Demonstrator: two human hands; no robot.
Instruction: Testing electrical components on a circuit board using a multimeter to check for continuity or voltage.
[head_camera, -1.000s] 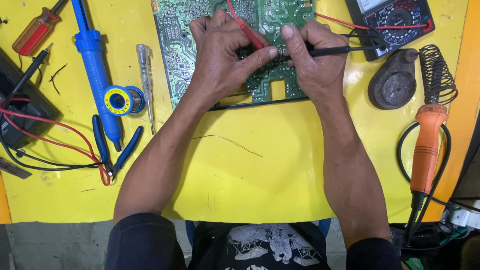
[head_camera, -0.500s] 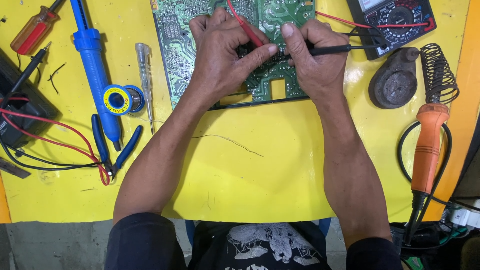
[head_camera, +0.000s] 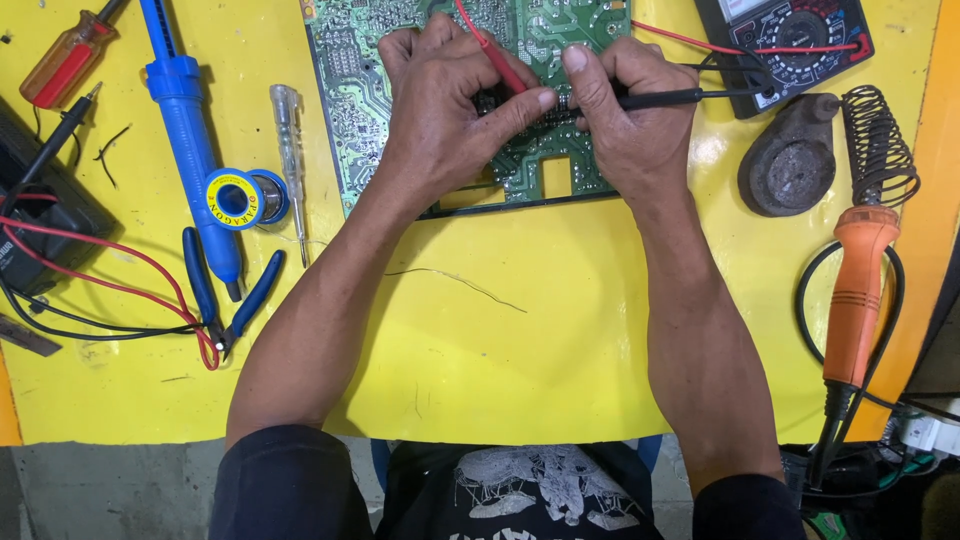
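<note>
Bare yellow mat (head_camera: 520, 360) btwn forearms, tools crowd L side, soldering iron (head_camera: 855, 290) + stand (head_camera: 880, 150) block R, wires prob. snag

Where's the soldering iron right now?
The orange-handled soldering iron rests in its coil stand at the table's far right, beyond the right hand.

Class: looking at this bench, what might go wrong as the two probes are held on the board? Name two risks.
1. The red probe and black probe tips meet close together on the board; a slip might bridge neighbouring solder points.
2. The soldering iron lies by the right hand's forearm; if hot, it might burn.
</note>
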